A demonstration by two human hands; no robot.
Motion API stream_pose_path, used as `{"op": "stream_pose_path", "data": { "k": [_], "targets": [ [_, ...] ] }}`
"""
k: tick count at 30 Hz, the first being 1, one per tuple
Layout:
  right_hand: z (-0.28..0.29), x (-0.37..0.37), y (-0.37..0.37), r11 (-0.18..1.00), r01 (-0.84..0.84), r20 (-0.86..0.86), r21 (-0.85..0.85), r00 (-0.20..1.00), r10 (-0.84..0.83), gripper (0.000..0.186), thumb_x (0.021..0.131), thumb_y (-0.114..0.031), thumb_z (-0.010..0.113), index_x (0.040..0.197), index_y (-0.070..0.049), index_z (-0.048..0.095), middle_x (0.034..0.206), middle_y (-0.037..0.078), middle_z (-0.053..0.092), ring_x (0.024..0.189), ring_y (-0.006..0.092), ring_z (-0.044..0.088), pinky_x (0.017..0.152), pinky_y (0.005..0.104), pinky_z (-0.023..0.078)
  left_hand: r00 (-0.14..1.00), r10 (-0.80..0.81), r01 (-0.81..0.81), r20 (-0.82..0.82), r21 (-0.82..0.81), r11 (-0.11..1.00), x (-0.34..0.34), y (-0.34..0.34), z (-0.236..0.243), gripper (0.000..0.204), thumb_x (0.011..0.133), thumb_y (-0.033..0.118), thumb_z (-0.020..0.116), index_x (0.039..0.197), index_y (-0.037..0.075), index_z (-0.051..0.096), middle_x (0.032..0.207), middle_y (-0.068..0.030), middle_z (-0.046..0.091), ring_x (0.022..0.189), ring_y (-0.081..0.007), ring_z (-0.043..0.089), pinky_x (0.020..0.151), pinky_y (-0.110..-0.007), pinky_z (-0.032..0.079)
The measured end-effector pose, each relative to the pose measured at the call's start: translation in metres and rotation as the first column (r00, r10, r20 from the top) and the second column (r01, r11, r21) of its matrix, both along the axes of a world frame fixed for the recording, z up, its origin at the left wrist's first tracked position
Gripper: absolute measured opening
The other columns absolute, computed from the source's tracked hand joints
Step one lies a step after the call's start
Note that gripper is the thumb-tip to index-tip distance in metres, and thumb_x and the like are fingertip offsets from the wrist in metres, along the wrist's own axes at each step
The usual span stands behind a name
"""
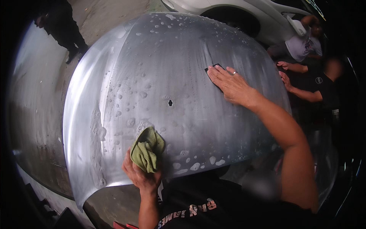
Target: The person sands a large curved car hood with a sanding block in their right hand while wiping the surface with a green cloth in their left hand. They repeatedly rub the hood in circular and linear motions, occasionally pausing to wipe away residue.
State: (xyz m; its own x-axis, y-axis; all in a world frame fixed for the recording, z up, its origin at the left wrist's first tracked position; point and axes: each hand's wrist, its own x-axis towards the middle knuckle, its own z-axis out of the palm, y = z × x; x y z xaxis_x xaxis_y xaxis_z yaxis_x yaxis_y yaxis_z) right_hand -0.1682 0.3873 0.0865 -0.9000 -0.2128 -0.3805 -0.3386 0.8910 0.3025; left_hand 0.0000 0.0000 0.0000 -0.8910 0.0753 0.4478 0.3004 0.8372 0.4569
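Note:
A large silver-grey car bonnet (183,57) fills the middle, streaked and dotted with wet foamy patches, with a small cutout near its centre. My left hand (141,173) grips a bunched olive-green cloth (148,147) at the bonnet's lower edge. On the upper right of the panel, my right hand (230,86) holds a thin black square pad (209,70) against the metal, its fingers over the pad and partly hiding it. My right forearm reaches across the panel's right side.
A person in dark clothing (61,26) stands at top left. A white car (244,9) is behind the bonnet. At right, a co-worker in black (324,91) has both hands near the panel's edge, and another person in white (303,47) is farther back.

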Motion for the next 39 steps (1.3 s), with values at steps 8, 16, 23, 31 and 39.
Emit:
{"op": "stream_pose_path", "data": {
  "k": [8,16,23,31,39],
  "targets": [
    [-0.012,-0.14,0.023,0.971,0.224,-0.021,-0.09,0.974,-0.226,0.067,0.101,-0.011,0.046,0.165,-0.005,0.027,0.174,0.014,0.025,0.16,0.0327,0.024,0.132,0.0472,0.023,1.0,0.021,-0.021,0.002,0.004,1.0,0.005,0.01,0.008,0.07,0.08,0.026,0.084,0.136,0.001,0.05,0.138,-0.0265,0.06,0.124,-0.0455,0.06,0.1,-0.054,0.043],
    [-0.045,0.045,-0.009,0.898,0.098,0.014,-0.429,0.995,-0.103,0.08,0.112,-0.054,0.022,0.168,-0.003,-0.002,0.177,0.018,-0.003,0.164,0.0317,-0.003,0.135,0.0469,0.004,0.997,0.063,-0.065,0.039,0.035,0.997,0.01,0.007,0.0,0.069,0.078,0.026,0.085,0.135,0.002,0.054,0.139,-0.0235,0.06,0.126,-0.044,0.059,0.104,-0.053,0.042],
    [-0.04,0.057,-0.002,0.925,0.161,0.069,-0.345,0.987,-0.146,0.079,0.11,-0.061,0.015,0.17,-0.011,0.002,0.178,0.009,0.002,0.164,0.0264,0.0,0.135,0.0452,0.006,0.999,0.03,-0.03,0.023,0.003,1.0,0.016,0.008,0.0,0.073,0.078,0.022,0.085,0.138,0.002,0.05,0.139,-0.0241,0.06,0.127,-0.0441,0.059,0.104,-0.055,0.042],
    [-0.048,-0.157,0.048,0.851,0.382,-0.073,-0.36,0.898,-0.434,0.079,0.11,-0.059,0.018,0.169,-0.006,0.011,0.178,0.012,0.006,0.164,0.0284,0.004,0.135,0.044,0.007,0.999,0.029,-0.028,0.038,-0.02,0.999,0.014,0.003,-0.002,0.07,0.08,0.024,0.084,0.137,0.002,0.049,0.137,-0.0248,0.06,0.125,-0.0459,0.059,0.103,-0.057,0.043],
    [-0.048,0.159,-0.001,0.909,0.107,-0.027,-0.403,0.991,-0.128,0.08,0.112,-0.05,0.031,0.169,-0.004,-0.002,0.177,0.018,0.001,0.164,0.0318,-0.001,0.135,0.0478,0.005,0.999,0.034,-0.035,0.024,0.049,0.998,0.012,0.005,-0.009,0.072,0.077,0.026,0.087,0.136,0.0,0.054,0.141,-0.0255,0.057,0.127,-0.0453,0.056,0.105,-0.053,0.042]
  ]
}}
